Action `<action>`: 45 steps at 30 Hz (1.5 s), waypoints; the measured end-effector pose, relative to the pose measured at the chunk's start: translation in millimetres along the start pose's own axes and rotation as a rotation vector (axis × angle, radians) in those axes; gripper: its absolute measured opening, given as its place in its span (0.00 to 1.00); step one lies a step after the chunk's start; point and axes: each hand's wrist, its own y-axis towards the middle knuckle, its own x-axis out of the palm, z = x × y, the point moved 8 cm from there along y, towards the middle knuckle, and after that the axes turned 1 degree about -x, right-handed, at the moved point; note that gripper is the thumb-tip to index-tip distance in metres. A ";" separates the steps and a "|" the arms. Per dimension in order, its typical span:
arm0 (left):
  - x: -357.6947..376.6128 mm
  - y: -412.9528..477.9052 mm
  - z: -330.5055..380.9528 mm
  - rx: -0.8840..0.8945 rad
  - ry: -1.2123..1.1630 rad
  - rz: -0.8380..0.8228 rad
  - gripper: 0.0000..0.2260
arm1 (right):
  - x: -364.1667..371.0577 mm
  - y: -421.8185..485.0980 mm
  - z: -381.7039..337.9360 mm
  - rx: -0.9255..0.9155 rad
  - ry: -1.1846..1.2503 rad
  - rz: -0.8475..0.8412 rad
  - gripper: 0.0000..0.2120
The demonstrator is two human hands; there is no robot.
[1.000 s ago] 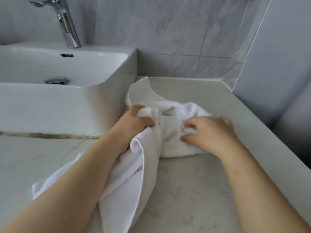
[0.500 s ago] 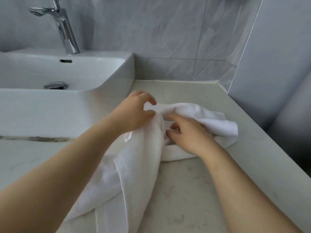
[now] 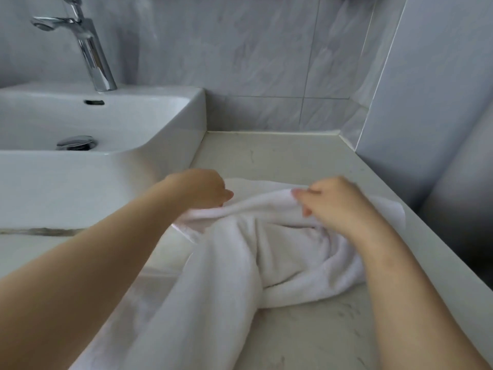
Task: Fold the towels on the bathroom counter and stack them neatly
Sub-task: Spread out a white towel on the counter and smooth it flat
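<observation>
Large pale grey marble-look wall tiles (image 3: 253,49) with thin grout lines covered the back wall. A plain grey side wall (image 3: 437,89) met them at the right. A white rectangular ceramic basin (image 3: 170,124) sat at the left, with a chrome tap (image 3: 90,52) and chrome drain plug (image 3: 76,142). The cream stone counter (image 3: 280,156) lay in soft, even light.

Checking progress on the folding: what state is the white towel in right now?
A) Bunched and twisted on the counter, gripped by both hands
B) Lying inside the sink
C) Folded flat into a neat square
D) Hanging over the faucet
A: the towel lies crumpled and twisted on the counter, with the left hand and right hand each holding its upper edge.
</observation>
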 end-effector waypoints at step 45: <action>-17.8 -23.5 -1.8 0.165 -0.521 0.286 0.09 | 36.9 8.5 -30.3 -0.313 -0.237 -0.027 0.05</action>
